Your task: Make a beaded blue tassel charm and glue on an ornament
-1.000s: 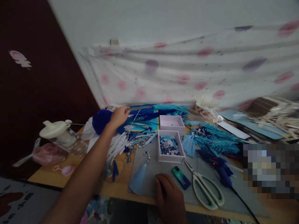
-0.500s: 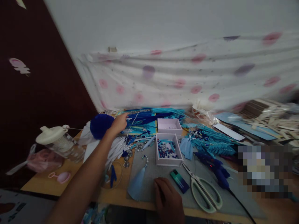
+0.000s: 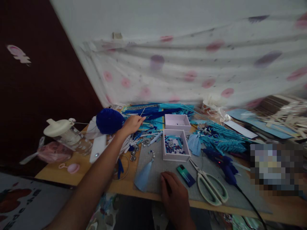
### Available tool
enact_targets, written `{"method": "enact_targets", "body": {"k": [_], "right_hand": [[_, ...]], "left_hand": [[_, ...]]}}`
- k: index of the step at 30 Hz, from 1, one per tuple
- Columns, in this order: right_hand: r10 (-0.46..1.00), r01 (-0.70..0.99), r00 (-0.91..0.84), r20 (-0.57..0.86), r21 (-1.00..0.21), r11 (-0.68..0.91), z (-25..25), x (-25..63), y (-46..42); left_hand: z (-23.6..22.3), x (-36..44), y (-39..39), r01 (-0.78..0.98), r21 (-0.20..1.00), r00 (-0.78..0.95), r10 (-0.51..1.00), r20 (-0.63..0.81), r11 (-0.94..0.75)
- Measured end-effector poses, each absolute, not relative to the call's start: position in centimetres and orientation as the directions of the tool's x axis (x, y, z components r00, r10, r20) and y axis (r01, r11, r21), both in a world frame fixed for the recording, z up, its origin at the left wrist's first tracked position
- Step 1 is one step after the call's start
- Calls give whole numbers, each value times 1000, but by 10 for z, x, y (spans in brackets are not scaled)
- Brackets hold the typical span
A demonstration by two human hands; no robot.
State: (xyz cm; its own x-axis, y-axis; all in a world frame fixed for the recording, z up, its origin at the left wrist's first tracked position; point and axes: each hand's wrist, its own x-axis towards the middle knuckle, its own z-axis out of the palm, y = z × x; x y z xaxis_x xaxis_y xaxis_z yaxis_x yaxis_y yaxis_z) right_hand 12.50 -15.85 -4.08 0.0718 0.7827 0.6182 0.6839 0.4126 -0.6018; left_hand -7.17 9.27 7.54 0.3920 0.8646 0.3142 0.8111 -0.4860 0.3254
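Note:
My left hand (image 3: 132, 124) reaches across the table with fingers pinched on a thin silvery strip (image 3: 142, 112) that sticks up from the pile of blue ribbons (image 3: 153, 112). A dark blue pompom (image 3: 109, 120) lies just left of that hand. My right hand (image 3: 174, 195) rests curled at the front edge of the grey felt mat (image 3: 165, 172), fingertips on the mat, nothing visible in it. A light blue tassel (image 3: 143, 179) lies to its left and a small green-blue lighter (image 3: 186, 175) to its right.
Two pink-white boxes (image 3: 177, 140) hold beads. Scissors (image 3: 208, 185) and a blue glue gun (image 3: 223, 166) with cord lie right of them. Turquoise feathers (image 3: 220, 140), a thread jar (image 3: 64, 135), a pink bag (image 3: 54, 151), wooden sticks (image 3: 283, 111).
My left hand has drawn back slightly toward me and to the right, still pinching the thin strip. The right hand stays in place. The view has shifted.

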Motion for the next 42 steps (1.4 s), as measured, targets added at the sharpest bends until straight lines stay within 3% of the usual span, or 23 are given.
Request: {"method": "enact_targets", "body": {"k": [3, 16, 28, 37, 42], "right_hand": [[787, 680, 63, 613, -604, 416, -39, 125, -159], [795, 668, 45, 606, -609, 427, -39, 126, -158], [783, 684, 55, 619, -595, 422, -38, 125, -159], [801, 679, 64, 595, -614, 402, -37, 125, -160], [803, 668, 61, 593, -622, 409, -38, 125, -160]], "left_hand": [[73, -69, 90, 809, 341, 436, 878, 198, -478], [74, -92, 94, 846, 299, 453, 891, 35, -442], [73, -121, 93, 911, 230, 350, 937, 9, -343], [84, -100, 88, 880, 251, 413, 911, 14, -403], [94, -101, 91, 882, 268, 367, 922, 123, -387]]}}
